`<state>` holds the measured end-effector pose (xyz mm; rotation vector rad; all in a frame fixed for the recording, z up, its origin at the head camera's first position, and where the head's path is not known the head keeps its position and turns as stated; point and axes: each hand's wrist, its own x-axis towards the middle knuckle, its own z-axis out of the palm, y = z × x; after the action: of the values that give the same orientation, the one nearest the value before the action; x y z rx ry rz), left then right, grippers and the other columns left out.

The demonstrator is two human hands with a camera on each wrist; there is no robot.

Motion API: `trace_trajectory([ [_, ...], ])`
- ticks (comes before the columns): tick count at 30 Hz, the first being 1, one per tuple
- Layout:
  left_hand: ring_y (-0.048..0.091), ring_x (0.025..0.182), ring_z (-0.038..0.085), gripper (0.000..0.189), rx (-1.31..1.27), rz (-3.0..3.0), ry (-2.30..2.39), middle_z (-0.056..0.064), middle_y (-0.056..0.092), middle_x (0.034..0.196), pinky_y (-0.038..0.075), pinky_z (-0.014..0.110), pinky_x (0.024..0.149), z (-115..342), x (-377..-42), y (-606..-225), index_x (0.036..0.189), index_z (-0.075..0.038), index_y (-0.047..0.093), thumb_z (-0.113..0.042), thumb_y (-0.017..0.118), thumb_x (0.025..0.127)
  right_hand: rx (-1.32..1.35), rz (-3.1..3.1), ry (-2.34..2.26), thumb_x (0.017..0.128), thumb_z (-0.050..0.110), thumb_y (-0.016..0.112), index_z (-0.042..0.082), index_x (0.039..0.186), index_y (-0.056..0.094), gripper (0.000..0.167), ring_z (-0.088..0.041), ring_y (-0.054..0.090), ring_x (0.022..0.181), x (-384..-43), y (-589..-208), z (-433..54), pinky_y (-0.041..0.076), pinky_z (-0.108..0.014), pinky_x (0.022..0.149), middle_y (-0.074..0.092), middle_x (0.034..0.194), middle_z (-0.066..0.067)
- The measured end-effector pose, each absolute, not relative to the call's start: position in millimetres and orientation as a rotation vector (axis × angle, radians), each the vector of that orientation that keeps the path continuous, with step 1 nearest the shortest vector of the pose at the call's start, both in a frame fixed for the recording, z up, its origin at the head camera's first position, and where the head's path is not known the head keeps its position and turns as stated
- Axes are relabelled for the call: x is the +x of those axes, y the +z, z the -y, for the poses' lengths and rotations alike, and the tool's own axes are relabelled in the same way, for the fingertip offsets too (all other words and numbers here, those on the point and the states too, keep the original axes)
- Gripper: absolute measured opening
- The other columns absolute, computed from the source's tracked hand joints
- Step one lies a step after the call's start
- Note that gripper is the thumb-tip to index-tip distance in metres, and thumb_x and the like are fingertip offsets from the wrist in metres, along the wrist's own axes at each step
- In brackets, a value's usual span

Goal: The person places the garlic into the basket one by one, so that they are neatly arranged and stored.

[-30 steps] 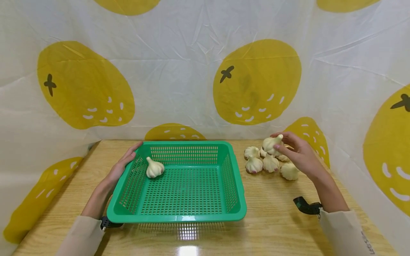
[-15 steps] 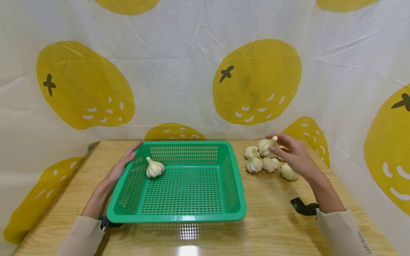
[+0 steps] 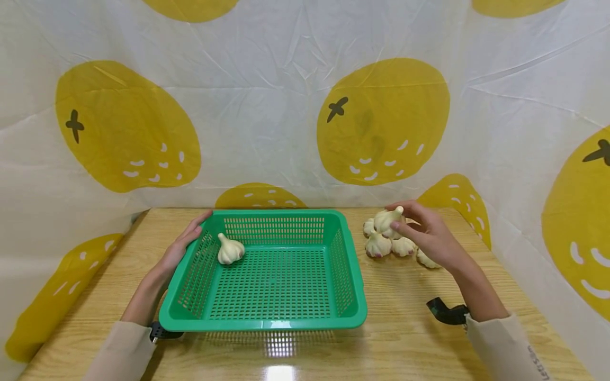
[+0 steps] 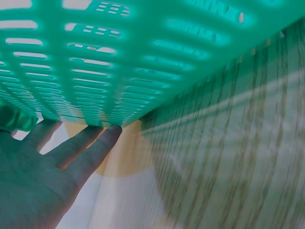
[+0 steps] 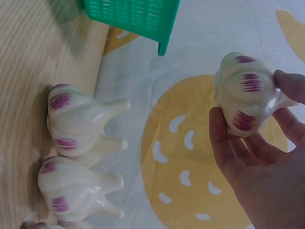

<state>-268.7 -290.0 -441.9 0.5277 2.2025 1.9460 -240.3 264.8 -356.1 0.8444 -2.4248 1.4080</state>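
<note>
A garlic bulb [image 3: 386, 223] with purple streaks, clear in the right wrist view, is pinched between the thumb and fingers of my right hand [image 3: 431, 233]. It is raised over the group at the right, its stem tilted up. Below it several more bulbs [image 3: 378, 245] rest on the table, partly covered by the held one and my hand. My left hand [image 3: 177, 253] lies along the outside of the green plastic basket [image 3: 278, 324], fingers extended against its left wall, as the left wrist view shows. Inside, one garlic bulb [image 3: 231, 250] sits at the basket's left end.
The wooden table [image 3: 395, 333] extends around the basket and reaches a white cloth [image 3: 267, 137] printed with yellow fruit, which hangs at the back and sides. A lone bulb [image 3: 427, 259] stands slightly right of the group, under my right wrist.
My right hand has carried its garlic bulb leftward and slightly lower, toward the basket. The left hand, the basket and the bulb inside have stayed put.
</note>
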Motion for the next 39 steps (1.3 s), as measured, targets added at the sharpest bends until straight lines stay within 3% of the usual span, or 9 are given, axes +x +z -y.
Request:
trace_trajectory([
  [11, 0.027, 0.144, 0.006, 0.059, 0.545, -2.198, 1.946, 0.019, 0.001, 0.173, 0.036, 0.011, 0.104, 291, -270, -442, 0.168, -0.018, 0.004, -0.038, 0.021, 0.115, 0.92, 2.407, 1.46, 0.103, 0.001, 0.059, -0.005, 0.133, 0.058, 0.03, -0.007, 0.064, 0.102, -238, -360, -251, 0.055, -0.018, 0.085, 0.065, 0.122, 0.008],
  [17, 0.022, 0.15, 0.015, 0.06, 0.556, -2.191, 1.95, 0.019, 0.0, 0.173, 0.035, 0.011, 0.105, 291, -270, -442, 0.168, -0.016, 0.003, -0.037, 0.021, 0.115, 0.95, 2.417, 1.458, 0.103, -0.001, 0.058, -0.005, 0.133, 0.058, 0.031, -0.005, 0.065, 0.099, -236, -364, -244, 0.055, -0.018, 0.083, 0.063, 0.128, 0.005],
  [21, 0.019, 0.153, 0.02, 0.061, 0.556, -2.184, 1.955, 0.019, -0.001, 0.173, 0.036, 0.011, 0.105, 290, -270, -442, 0.168, -0.015, 0.002, -0.038, 0.021, 0.115, 0.962, 2.42, 1.428, 0.103, 0.0, 0.059, -0.004, 0.133, 0.059, 0.03, -0.007, 0.063, 0.095, -235, -365, -238, 0.054, -0.018, 0.083, 0.061, 0.129, -0.004],
  [31, 0.02, 0.152, 0.019, 0.06, 0.547, -2.193, 1.96, 0.019, 0.0, 0.173, 0.035, 0.011, 0.105, 290, -270, -442, 0.168, -0.015, 0.004, -0.038, 0.021, 0.115, 1.002, 2.499, 1.419, 0.104, 0.005, 0.059, 0.005, 0.136, 0.059, 0.032, -0.017, 0.068, 0.081, -230, -366, -224, 0.059, -0.032, 0.066, 0.059, 0.13, -0.018],
  [36, 0.018, 0.154, 0.023, 0.06, 0.539, -2.195, 1.963, 0.018, 0.001, 0.173, 0.035, 0.01, 0.105, 291, -271, -442, 0.168, -0.016, 0.004, -0.038, 0.021, 0.115, 1.001, 2.51, 1.426, 0.105, 0.006, 0.058, 0.007, 0.137, 0.059, 0.032, -0.016, 0.068, 0.086, -227, -365, -219, 0.06, -0.031, 0.068, 0.057, 0.138, -0.021],
  [39, 0.02, 0.152, 0.019, 0.06, 0.54, -2.191, 1.965, 0.018, 0.001, 0.173, 0.035, 0.011, 0.105, 291, -271, -443, 0.168, -0.016, 0.004, -0.038, 0.021, 0.115, 1.009, 2.507, 1.395, 0.104, 0.006, 0.059, 0.007, 0.137, 0.06, 0.032, -0.013, 0.066, 0.09, -227, -364, -216, 0.059, -0.029, 0.074, 0.059, 0.138, -0.019],
])
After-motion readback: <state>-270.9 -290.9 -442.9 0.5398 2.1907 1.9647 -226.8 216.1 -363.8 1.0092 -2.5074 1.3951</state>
